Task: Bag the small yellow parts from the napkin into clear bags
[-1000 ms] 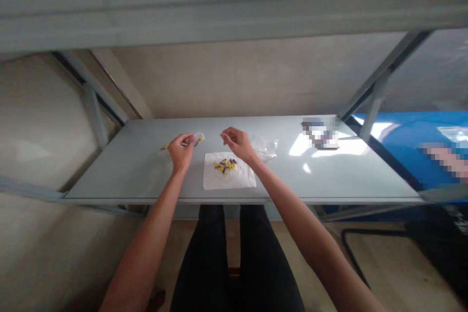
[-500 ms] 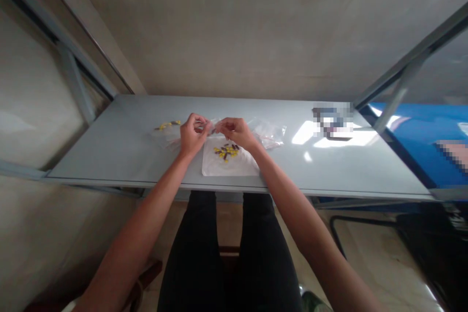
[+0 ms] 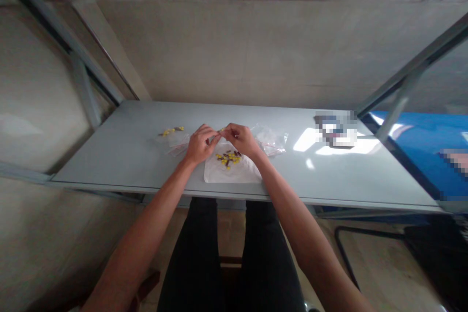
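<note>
Two hands are working low over the middle of the table (image 3: 109,156), the left hand (image 3: 199,145) and the right hand (image 3: 239,139) curling into tight pinches, fingertips almost meeting; what they're pinching is too small to tell. Right below, a white sheet (image 3: 234,173) is lying by the front edge, keeping a loose pile of small yellow and dark pieces (image 3: 227,159) together. To its left, a clear bag (image 3: 175,145) is holding yellow pieces; to its right, a second clear bag (image 3: 270,140) is lying flat. Toward the far right corner, a blurred packet (image 3: 335,129) is sitting in sunlight.
</note>
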`<state>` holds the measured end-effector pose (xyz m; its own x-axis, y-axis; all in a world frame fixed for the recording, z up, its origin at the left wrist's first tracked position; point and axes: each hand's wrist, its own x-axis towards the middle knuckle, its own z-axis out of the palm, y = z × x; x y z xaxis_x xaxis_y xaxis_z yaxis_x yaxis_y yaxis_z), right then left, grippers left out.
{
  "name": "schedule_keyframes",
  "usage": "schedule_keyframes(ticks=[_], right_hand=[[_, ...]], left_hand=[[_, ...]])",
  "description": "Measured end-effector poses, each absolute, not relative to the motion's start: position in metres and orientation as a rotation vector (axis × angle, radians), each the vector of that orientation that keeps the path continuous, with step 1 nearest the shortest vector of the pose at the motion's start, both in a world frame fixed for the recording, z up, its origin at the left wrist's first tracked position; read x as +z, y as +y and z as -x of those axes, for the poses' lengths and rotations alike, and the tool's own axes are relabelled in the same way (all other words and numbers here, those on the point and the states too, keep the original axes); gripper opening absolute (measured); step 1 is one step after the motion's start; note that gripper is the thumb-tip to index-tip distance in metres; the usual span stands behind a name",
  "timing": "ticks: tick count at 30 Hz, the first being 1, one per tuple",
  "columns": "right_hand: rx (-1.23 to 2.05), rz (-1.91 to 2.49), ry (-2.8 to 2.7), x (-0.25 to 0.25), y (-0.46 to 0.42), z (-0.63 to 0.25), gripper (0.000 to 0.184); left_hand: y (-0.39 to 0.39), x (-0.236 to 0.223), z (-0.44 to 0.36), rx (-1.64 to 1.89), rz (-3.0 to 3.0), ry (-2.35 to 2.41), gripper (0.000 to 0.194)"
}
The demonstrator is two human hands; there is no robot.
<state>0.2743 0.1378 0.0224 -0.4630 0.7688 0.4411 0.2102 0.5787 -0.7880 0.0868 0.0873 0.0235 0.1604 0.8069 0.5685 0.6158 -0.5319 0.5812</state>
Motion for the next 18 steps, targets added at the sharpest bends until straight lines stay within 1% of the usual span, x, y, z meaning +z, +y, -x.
schedule_keyframes(ticks=[2, 5, 8, 11, 13, 14, 17, 18], right_hand=[[0.790, 0.792, -2.017, 0.024, 0.136, -0.273, 0.030], [0.740, 0.817, -2.081, 0.026, 0.135, -0.271, 0.023], [0.707, 0.845, -2.123, 0.026, 0.134, -0.270, 0.014], [0.650, 0.894, -2.099, 0.026, 0.131, -0.269, 0.010], [0.645, 0.912, -2.016, 0.027, 0.128, -0.268, 0.007], [0.671, 0.906, -1.965, 0.028, 0.127, -0.268, 0.010], [0.847, 0.835, -1.817, 0.029, 0.126, -0.268, 0.028], [0.907, 0.800, -1.780, 0.030, 0.127, -0.268, 0.028]], left_hand=[[0.088, 0.023, -0.087, 1.278, -2.255, 1.406, 0.031], [0.089, 0.021, -0.087, 1.286, -2.267, 1.463, 0.025], [0.090, 0.019, -0.087, 1.374, -2.216, 1.591, 0.021], [0.089, 0.018, -0.086, 1.461, -2.136, 1.705, 0.020], [0.086, 0.019, -0.087, 1.452, -2.152, 1.667, 0.019], [0.084, 0.020, -0.087, 1.430, -2.173, 1.622, 0.020], [0.079, 0.024, -0.088, 1.385, -2.190, 1.501, 0.023], [0.079, 0.025, -0.088, 1.404, -2.164, 1.486, 0.025]])
